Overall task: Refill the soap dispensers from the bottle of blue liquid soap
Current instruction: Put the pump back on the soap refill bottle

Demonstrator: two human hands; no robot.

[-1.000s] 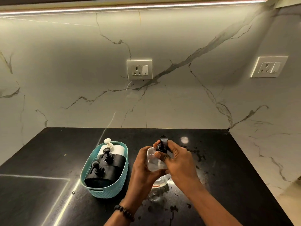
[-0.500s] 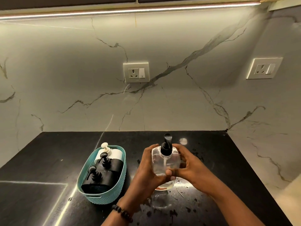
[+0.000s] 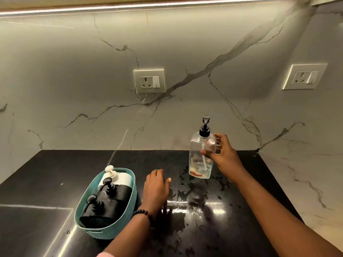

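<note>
My right hand (image 3: 221, 156) grips a clear, nearly empty dispenser (image 3: 199, 160) with a black pump, holding it upright at the back of the black counter; whether its base touches the counter I cannot tell. My left hand (image 3: 156, 188) hovers low over the counter beside the teal basket (image 3: 130, 203), fingers relaxed, holding nothing. In the basket lie a white dispenser (image 3: 118, 178) with a white pump and two black dispensers (image 3: 118, 191) (image 3: 100, 207) with black pumps. No bottle of blue soap is in view.
The black counter (image 3: 46, 173) is wet and spotted in front of the clear dispenser. A marble wall runs behind and to the right, with two sockets (image 3: 149, 81) (image 3: 304, 76). The counter's right edge meets a pale marble surface.
Both hands held the clear dispenser near the middle. Now my left hand has let go and dropped toward the basket, while my right hand has carried the dispenser back and to the right.
</note>
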